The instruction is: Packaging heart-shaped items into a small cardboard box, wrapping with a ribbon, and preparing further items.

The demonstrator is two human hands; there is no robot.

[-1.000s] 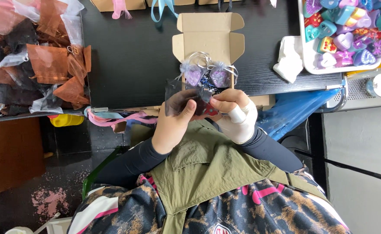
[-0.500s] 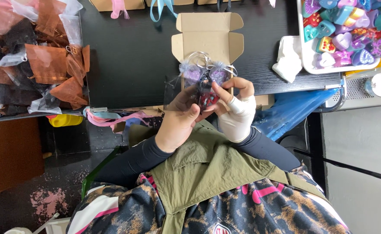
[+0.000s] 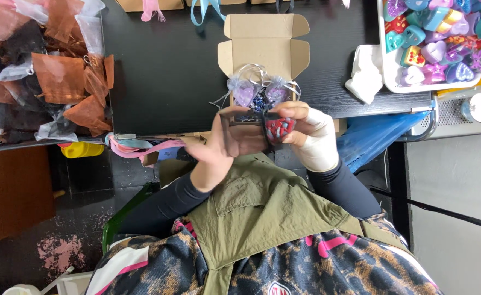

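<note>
Red heart-shaped piece [image 3: 279, 129] pinched in right hand [image 3: 311, 136] grip, left hand [image 3: 230, 146] fingers closed on dark organza pouch [image 3: 246, 124]

Box [image 3: 266, 49]: on table [image 3: 169, 71], middle, flaps open, straight ahead of hands.
Pouches [image 3: 259, 93]: two, side by side in box, near edge.
Hands: left hand [image 3: 230, 143] and right hand [image 3: 311, 136] together at table edge, just below box.
Tray [image 3: 432, 43]: right end of table.
Cloth [image 3: 365, 74]: just left of tray.
Bag pile [image 3: 38, 71]: left end.
</note>
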